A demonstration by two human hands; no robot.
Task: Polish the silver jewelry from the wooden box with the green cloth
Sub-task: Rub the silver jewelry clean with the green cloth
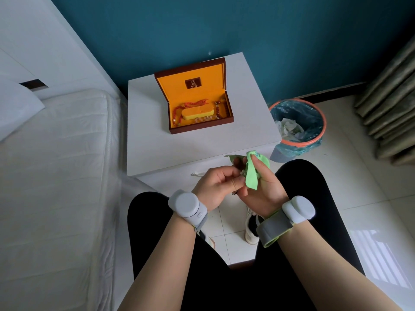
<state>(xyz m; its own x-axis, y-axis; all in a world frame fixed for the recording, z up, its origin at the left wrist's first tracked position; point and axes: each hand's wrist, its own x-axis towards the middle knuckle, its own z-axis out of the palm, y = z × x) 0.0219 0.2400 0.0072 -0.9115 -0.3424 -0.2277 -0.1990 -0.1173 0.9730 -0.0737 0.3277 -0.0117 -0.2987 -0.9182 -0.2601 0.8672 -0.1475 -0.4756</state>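
left hand [219,184] pinched small silver jewelry [242,173] | right hand [261,189] gripped green cloth [252,172] wrapped against it, above lap | wooden box [197,102] stood open on white nightstand [157,144]

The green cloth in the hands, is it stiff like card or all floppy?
Probably floppy: the green cloth bends around the fingers of the right hand and one corner hangs down loose. It looks thin, so likely very light. It shouldn't roll or break, but it could slip free, since the left hand is busy pinching a small piece of jewelry.
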